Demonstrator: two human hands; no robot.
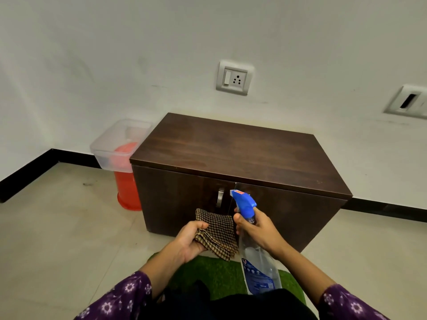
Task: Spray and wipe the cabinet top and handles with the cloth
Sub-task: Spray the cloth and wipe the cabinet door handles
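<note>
A low dark wooden cabinet (240, 153) stands against the white wall, its top bare. One metal handle (220, 197) shows on the left door; the other handle is hidden behind the spray bottle. My left hand (190, 239) grips a folded brown checked cloth (218, 232) in front of the doors. My right hand (258, 229) holds a clear spray bottle (256, 262) by the neck under its blue trigger head (245, 203), nozzle pointing up and left toward the cabinet.
A clear plastic box (115, 146) sits on a red stool (127, 188) left of the cabinet. A wall socket (233, 77) is above the cabinet. I am on a green mat (219, 276) on the tiled floor.
</note>
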